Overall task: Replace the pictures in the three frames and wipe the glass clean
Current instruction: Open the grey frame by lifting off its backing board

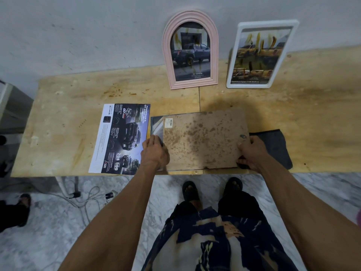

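Frame in hand: third frame (156,124) lies face down at centre of the picture, on the near edge of the wooden table (312,114); only its left end shows.
Backing board: stained brown board (203,139) covers the frame and sits shifted to the right, leaving a strip of glass or picture bare at the left end.
Left hand: left hand (155,151) at the board's lower-left corner, fingers curled over the frame's edge; whether it pinches board or frame, cannot tell.
Right hand: right hand (252,151) clamped on the board's right edge, thumb on top, fingers tucked under.
New picture: dark truck leaflet (121,137) lies flat just left of the frame, touching or nearly so.
Cloth: dark cloth (275,147) lies right of the board, partly under the right hand.
Other frames: pink arched frame (189,49) and white frame (259,53) lean on the wall at upper centre and upper right; both panes show yellowish streaks, so wiping looks not yet done.
Step, as judged: board is being worked out of, or back into, the frame.
Doing it well: keep the board level, steady the frame with the left hand, and move it evenly so corners do not snag. Keep fingers off the glass.
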Available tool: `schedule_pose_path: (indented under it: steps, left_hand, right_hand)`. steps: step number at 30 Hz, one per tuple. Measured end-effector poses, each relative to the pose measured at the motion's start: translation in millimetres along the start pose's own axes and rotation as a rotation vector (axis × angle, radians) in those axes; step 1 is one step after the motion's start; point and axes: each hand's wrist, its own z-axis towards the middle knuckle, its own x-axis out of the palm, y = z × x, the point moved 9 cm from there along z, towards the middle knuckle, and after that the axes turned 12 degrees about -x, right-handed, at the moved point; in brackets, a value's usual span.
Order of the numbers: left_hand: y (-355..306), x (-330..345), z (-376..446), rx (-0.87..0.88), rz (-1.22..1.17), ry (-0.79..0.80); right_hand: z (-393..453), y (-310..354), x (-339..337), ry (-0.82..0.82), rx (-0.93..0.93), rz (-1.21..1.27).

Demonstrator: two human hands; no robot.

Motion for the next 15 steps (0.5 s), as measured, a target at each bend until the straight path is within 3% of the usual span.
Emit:
schedule_pose_path:
  steps: [15]
  left_hand:
    - [1,-1,0,0.008,0.057,-0.086]
  right_hand:
    - [6,19,-37,-0.006,-0.092,0.025]
